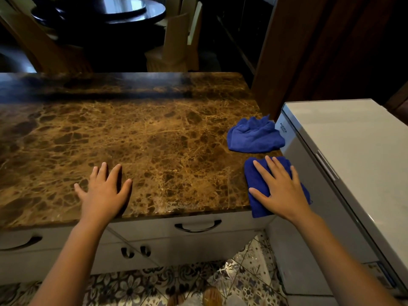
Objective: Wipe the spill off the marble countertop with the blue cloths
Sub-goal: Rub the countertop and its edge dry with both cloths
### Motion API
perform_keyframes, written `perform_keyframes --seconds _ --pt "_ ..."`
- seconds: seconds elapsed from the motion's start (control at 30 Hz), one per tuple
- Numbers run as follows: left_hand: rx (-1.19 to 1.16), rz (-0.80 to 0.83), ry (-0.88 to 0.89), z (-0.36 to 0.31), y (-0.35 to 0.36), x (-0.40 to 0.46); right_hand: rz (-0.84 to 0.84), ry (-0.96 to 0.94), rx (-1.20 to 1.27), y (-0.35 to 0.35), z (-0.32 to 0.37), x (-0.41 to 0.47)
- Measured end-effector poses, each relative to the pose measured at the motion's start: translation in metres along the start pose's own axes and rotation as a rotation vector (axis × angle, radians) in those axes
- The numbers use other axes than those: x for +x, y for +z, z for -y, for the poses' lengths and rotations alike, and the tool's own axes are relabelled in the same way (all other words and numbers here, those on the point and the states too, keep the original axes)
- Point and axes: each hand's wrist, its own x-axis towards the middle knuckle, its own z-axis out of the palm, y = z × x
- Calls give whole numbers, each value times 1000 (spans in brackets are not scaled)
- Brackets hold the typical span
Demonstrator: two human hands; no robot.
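The brown marble countertop [136, 133] fills the middle of the view. My right hand [279, 189] lies flat, fingers spread, on a folded blue cloth [256, 184] at the counter's near right corner; the cloth hangs a little over the front edge. A second blue cloth [256, 135] lies crumpled just behind it, against the right edge. My left hand [106, 191] rests palm down on the bare marble near the front edge, holding nothing. A faint wet sheen [172, 208] shows by the front edge between my hands.
A white chest freezer [353, 151] stands against the counter's right side. White drawers with dark handles [197, 227] sit under the counter. Patterned floor tiles [154, 283] are below. A dark round table [106, 9] and wooden chairs [176, 45] stand beyond the far edge.
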Motion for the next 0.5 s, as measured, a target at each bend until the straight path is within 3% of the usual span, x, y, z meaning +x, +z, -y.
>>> perform_keyframes --seconds 0.1,0.23,0.5 --pt "39 -100 114 -14 -9 -2 -5 8 37 2 2 1" --pt "-103 -188 390 -77 -18 7 -29 2 12 4 1 0" --pt "-76 -57 911 -260 12 56 -30 4 15 5 0 -2"
